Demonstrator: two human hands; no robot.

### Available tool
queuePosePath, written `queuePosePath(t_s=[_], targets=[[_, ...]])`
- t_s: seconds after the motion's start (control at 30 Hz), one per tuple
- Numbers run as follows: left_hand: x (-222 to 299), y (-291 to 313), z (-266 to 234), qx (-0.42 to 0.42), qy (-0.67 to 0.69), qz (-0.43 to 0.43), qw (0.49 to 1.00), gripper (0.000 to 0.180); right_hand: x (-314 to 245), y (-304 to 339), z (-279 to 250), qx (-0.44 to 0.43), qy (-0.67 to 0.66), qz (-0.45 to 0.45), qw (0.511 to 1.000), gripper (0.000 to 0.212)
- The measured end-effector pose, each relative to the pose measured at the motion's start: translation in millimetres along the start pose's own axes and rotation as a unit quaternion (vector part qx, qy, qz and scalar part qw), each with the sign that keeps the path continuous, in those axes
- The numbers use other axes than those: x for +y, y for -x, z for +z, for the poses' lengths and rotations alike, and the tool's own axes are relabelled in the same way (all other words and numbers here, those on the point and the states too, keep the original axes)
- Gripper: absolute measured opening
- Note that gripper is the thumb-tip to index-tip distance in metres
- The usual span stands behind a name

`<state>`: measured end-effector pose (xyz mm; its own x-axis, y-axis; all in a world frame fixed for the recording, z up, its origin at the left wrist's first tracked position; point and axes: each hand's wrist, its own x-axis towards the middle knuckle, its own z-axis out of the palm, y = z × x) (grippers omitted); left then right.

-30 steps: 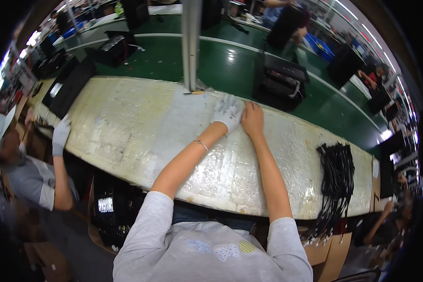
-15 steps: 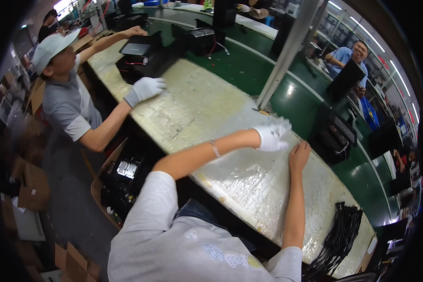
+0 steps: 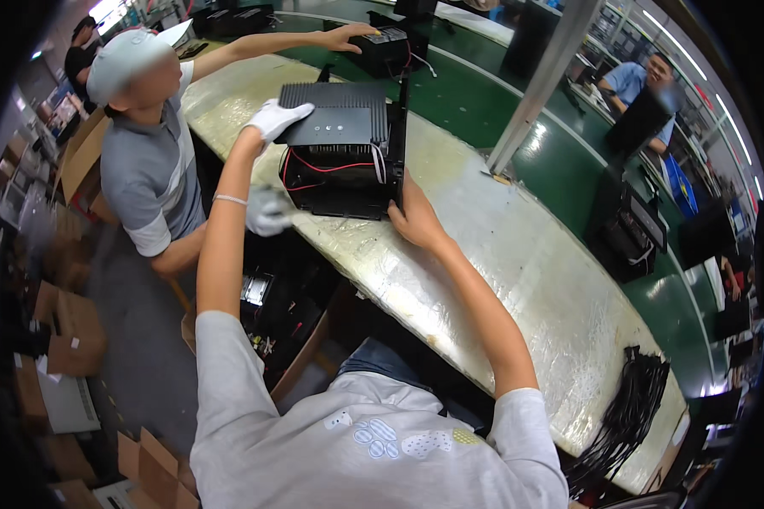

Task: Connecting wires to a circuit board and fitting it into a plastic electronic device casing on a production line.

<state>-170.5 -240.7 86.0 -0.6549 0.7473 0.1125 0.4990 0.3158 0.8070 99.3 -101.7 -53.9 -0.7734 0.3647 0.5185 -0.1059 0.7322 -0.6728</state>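
Across the black device [image 3: 339, 146] — white marks [image 3: 329, 128] (tiny) show.

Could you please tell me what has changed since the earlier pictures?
The black unit has come rightward along the table, toward the person. The left hand and right hand have left the tabletop and now hold its sides. The co-worker's bare hand has moved to another unit. The cables stay put.

The device [image 3: 335, 127] is over the left part of the table [image 3: 484, 263], between left hand [image 3: 273, 120] and right hand [image 3: 418, 219] (a co-worker [image 3: 148, 140] stands to its left). Cables [image 3: 630, 403] lie at the right end; a post [image 3: 539, 102] stands at the far edge.
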Motion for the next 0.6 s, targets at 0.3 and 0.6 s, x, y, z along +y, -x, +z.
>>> queuePosePath(t_s=[0.3,0.6], targets=[[35,124,91,-0.005,0.308,-0.005,0.951,0.042,-62,155,-84,-0.007,0.000,0.193,0.981,0.034],[140,174,231,-0.196,0.302,0.067,0.931,0.048,-115,318,-172,0.087,0.188,0.277,0.938,0.015]])
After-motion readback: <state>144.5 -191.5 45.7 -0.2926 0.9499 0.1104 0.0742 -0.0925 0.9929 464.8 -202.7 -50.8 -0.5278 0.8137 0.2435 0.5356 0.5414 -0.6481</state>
